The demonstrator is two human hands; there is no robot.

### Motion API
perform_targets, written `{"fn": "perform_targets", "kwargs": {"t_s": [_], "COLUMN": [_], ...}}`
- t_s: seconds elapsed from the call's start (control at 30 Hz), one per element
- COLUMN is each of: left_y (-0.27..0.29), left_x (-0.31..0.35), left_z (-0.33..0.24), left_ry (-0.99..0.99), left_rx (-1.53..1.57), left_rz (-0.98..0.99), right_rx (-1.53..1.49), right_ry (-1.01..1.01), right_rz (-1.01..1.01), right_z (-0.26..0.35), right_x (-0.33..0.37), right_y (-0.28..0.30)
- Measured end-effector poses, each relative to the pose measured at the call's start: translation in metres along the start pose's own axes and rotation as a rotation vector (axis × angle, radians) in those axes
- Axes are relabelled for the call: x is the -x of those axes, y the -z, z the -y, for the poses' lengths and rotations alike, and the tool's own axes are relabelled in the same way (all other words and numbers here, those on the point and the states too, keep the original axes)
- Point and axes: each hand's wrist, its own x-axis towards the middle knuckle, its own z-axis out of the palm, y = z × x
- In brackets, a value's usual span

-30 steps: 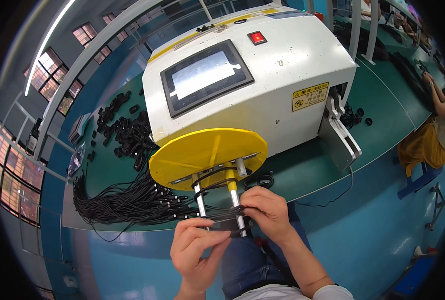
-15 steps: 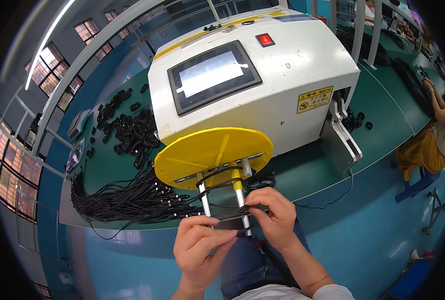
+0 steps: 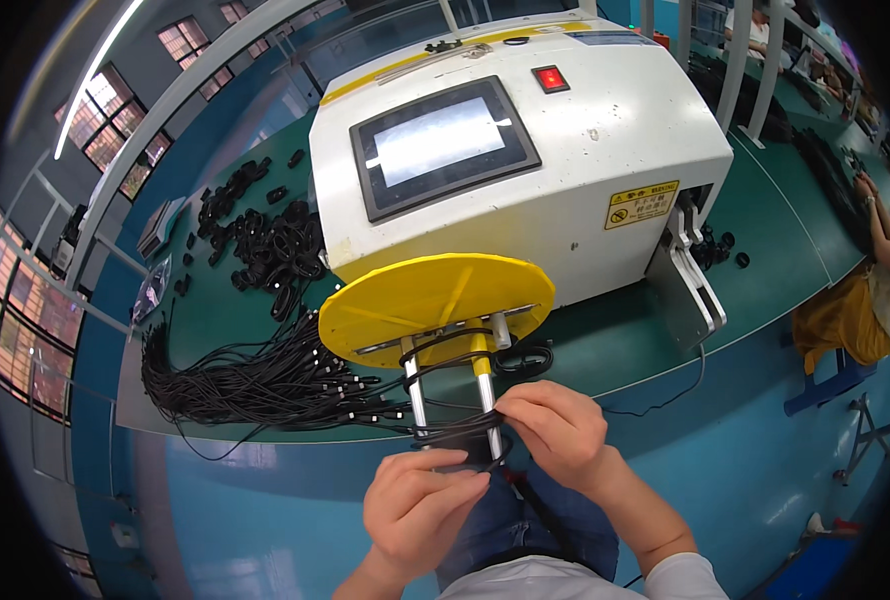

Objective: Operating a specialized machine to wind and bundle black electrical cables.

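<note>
A black cable (image 3: 460, 432) is wound in several turns around two metal rods (image 3: 417, 400) that stick out toward me from a yellow disc (image 3: 435, 300). My right hand (image 3: 562, 430) pinches the turns beside the right rod, between thumb and fingers. Lower down, my left hand (image 3: 415, 505) is closed at the near end of the rods, its fingertips on a loose stretch of the same cable. Its thumb is mostly hidden. More cable loops sit closer to the disc.
The disc is mounted on a white machine (image 3: 525, 180) with a screen (image 3: 440, 145) and a red switch (image 3: 551, 79). On the green table (image 3: 605, 355) lie a bundle of black cables (image 3: 245, 390) and a heap of coiled cables (image 3: 265, 245). Another person's arm (image 3: 877, 225) shows at far right.
The cable turns between my hands now lie closer together across both rods. My left hand has shifted slightly down and right; my right hand stays at the right rod. The view has shifted a little.
</note>
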Motion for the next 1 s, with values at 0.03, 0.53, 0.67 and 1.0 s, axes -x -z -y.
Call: {"fn": "perform_targets", "kwargs": {"t_s": [0.03, 0.53, 0.67, 1.0], "left_y": [-0.001, -0.008, -0.009, -0.011], "left_x": [0.003, -0.001, -0.001, 0.004], "left_z": [0.0, 0.008, 0.008, 0.01], "left_ry": [0.007, 0.047, 0.055, 0.052], "left_rx": [0.017, 0.15, 0.2, 0.18], "left_rz": [-0.014, -0.059, -0.071, -0.089], "right_rx": [0.007, -0.121, -0.289, -1.073], "right_ry": [0.021, -0.191, -0.365, -0.821], "right_rz": [0.046, 0.262, 0.166, -0.199], "right_z": [0.0, 0.005, -0.001, -0.004], "right_x": [-0.002, -0.021, 0.0, 0.031], "right_y": [0.005, 0.018, 0.006, -0.039]}}
